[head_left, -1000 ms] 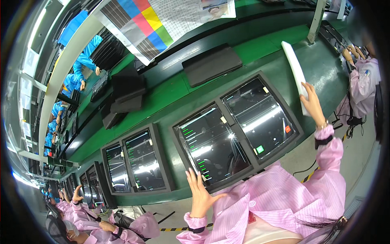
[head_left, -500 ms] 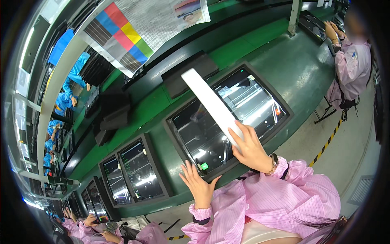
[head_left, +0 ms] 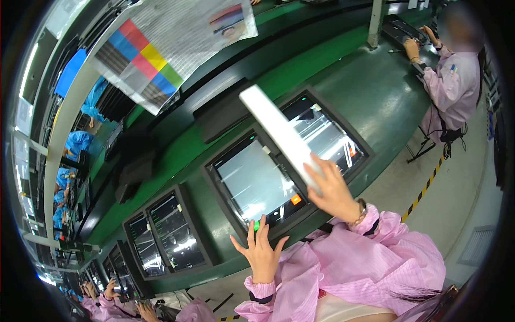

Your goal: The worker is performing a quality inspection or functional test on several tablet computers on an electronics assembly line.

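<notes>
The right hand (head_left: 333,194) grasps one long white strip (head_left: 280,133) by its lower end, fingers wrapped round it; the strip slants up toward eleven o'clock, lying across the nearer pair of screens (head_left: 268,172) on the green bench (head_left: 375,91). The left hand (head_left: 261,252) is released, five fingers spread, holding nothing, just at the frame's lower edge at seven o'clock from the right hand. A second pair of screens (head_left: 166,233) sits at nine o'clock from it. One colour chart (head_left: 161,48) hangs at twelve o'clock. One co-worker in pink (head_left: 453,80) works at two o'clock.
</notes>
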Demonstrator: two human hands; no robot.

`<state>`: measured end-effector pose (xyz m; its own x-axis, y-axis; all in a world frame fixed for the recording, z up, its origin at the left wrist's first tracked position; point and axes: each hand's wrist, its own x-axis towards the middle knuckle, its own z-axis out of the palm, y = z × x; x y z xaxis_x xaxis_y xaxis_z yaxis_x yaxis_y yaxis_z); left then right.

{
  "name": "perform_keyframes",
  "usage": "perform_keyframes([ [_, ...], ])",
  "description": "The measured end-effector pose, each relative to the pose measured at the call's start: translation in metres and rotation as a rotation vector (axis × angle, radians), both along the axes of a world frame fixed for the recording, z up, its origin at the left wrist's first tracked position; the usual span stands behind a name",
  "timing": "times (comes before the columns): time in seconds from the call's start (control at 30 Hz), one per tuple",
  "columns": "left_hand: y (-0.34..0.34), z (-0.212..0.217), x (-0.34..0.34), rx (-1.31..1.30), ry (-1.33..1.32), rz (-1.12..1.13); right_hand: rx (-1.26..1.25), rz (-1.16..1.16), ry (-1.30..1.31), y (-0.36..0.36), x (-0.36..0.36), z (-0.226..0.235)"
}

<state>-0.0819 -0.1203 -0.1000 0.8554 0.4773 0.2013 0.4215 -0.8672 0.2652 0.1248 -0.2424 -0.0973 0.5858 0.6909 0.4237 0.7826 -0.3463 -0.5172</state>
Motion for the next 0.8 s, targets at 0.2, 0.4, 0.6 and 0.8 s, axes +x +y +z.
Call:
perform_keyframes([
  [0.2,-0.038,0.015,0.071,-0.058,-0.080,-0.280,-0.051,-0.198,-0.208,-0.064,0.089,0.009],
  [0.4,-0.050,0.002,0.110,0.003,-0.001,-0.410,-0.144,-0.116,-0.075,-0.078,0.106,-0.006],
  [0.6,-0.047,0.003,0.121,-0.013,0.059,-0.415,-0.119,-0.136,-0.052,-0.079,0.109,-0.004],
  [0.8,-0.009,0.039,0.097,-0.096,0.147,-0.175,-0.128,-0.254,-0.137,-0.092,0.146,-0.004],
])
